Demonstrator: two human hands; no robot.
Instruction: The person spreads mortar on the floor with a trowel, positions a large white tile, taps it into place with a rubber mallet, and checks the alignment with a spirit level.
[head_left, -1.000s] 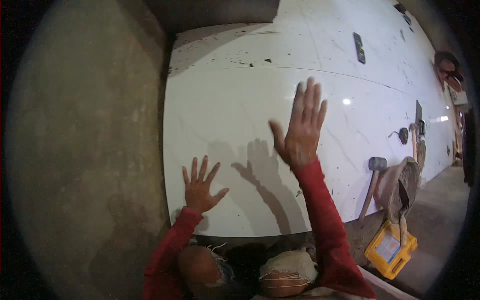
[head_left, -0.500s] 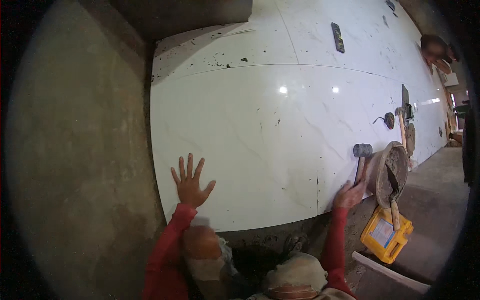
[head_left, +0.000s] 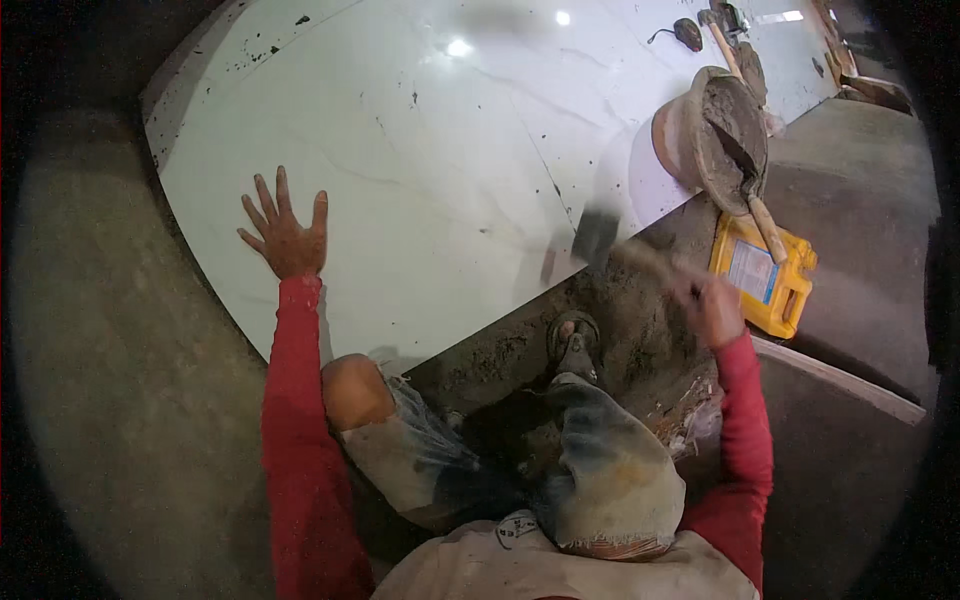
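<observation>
My left hand lies flat with fingers spread on a large glossy white tile with faint veining. At the right, my right hand is closed round the handle of a rubber mallet. The mallet's dark head, smeared by motion, is over the tile's near right edge, close to a joint between two tiles. Whether the head touches the tile I cannot tell.
A bucket of mortar with a trowel in it stands beyond my right hand. Next to it lies a yellow jerrycan. A tape measure rests farther off on the tiles. Wet mortar borders the near tile edge.
My right hand has lifted the mallet from beside the bucket and brought its head left over the tile's edge. The view has tilted down and turned; my left hand stays flat on the tile.
</observation>
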